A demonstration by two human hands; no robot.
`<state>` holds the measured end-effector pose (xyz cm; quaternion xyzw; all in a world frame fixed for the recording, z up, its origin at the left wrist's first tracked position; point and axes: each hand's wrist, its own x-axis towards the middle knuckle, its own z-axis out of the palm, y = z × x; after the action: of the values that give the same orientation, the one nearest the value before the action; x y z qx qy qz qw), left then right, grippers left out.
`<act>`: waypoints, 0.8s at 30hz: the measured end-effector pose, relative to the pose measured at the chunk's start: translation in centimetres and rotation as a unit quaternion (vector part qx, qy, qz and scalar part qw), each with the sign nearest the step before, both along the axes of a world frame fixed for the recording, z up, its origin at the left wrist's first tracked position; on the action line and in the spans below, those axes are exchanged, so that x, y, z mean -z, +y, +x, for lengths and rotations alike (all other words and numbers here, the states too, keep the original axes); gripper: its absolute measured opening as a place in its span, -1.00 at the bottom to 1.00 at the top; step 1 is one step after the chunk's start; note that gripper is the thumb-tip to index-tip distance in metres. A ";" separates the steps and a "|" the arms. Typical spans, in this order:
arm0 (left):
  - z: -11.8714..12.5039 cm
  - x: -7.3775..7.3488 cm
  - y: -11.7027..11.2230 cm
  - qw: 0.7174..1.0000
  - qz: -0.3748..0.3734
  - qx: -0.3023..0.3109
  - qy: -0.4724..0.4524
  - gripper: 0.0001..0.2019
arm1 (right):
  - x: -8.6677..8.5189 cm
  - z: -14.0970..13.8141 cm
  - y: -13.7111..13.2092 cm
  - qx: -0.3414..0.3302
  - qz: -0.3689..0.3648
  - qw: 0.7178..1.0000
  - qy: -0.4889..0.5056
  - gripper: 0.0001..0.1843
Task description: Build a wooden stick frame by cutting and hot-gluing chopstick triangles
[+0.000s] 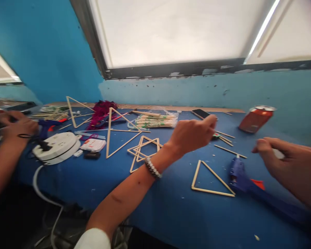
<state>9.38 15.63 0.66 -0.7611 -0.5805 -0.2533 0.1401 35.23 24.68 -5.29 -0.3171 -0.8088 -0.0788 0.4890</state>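
Note:
My left hand [193,136], with a beaded bracelet [152,168] on its wrist, reaches over the table with its fingers curled closed. Several loose wooden sticks [224,138] lie just beyond it, beside a small dark and green item partly hidden by the fingers. On the right, my right hand [290,166] is raised and blurred, with fingers bent in toward the thumb; what they hold, if anything, cannot be made out. A blue glue gun [245,183] with an orange trigger lies near it. Between both hands rests a triangle of sticks [214,190], flat on the table.
A tilted-looking red can [256,119] and a phone [200,113] stand toward the wall. Left are a stick star [145,139], larger triangles [109,135], packed sticks [155,121], purple fringe [101,112] and a white power strip [57,147]. Another person's hand [20,126] works at far left.

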 end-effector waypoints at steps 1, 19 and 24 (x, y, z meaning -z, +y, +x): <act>-0.4 0.6 0.2 1.000 0.004 0.008 -0.012 -0.69 | -0.8 -0.4 -0.8 -0.023 0.026 0.999 -0.004 -0.66; -2.9 2.3 0.1 0.996 0.051 -0.076 -0.010 -0.68 | -0.3 -1.6 -0.1 0.022 -0.075 0.995 0.057 -0.50; -1.4 1.0 0.0 0.995 0.061 -0.080 0.007 -0.67 | -0.4 -2.0 -0.2 -0.013 -0.087 0.996 0.028 -0.51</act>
<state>7.99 15.62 -0.31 -0.7039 -0.6219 -0.2709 0.2105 33.28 24.51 -4.90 -0.3500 -0.8025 0.0068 0.4831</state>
